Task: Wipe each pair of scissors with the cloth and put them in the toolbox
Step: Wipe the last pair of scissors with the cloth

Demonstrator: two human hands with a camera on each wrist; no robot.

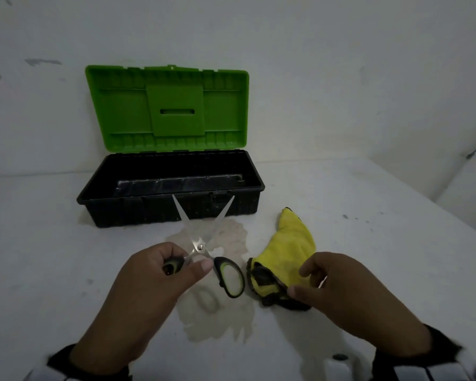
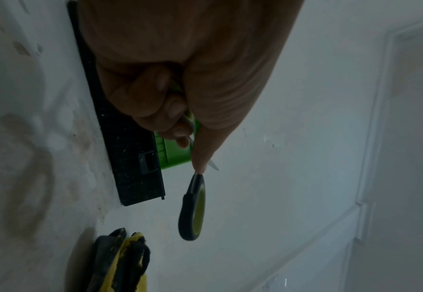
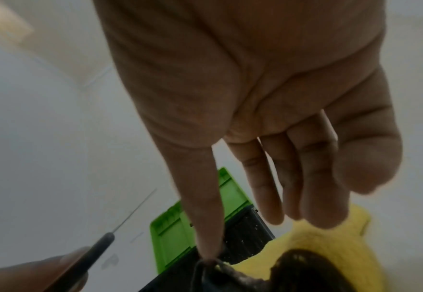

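Note:
A pair of scissors (image 1: 199,246) with black and green handles is gripped by my left hand (image 1: 187,264) above the table, blades spread and pointing at the toolbox (image 1: 149,198). In the left wrist view my fingers (image 2: 170,110) curl round one handle while the other loop (image 2: 192,207) hangs free. The toolbox is open, its black base looks empty and its green lid (image 1: 173,111) stands upright. A yellow cloth (image 1: 286,243) with a dark edge lies crumpled to the right. My right hand (image 1: 300,281) hovers over it, fingers (image 3: 312,187) straight, thumb tip on the dark edge.
A pale brownish stain (image 1: 217,317) spreads over the white table under my left hand. White walls close in behind the toolbox and to the right. The table's far right edge (image 1: 429,196) runs diagonally beside the wall.

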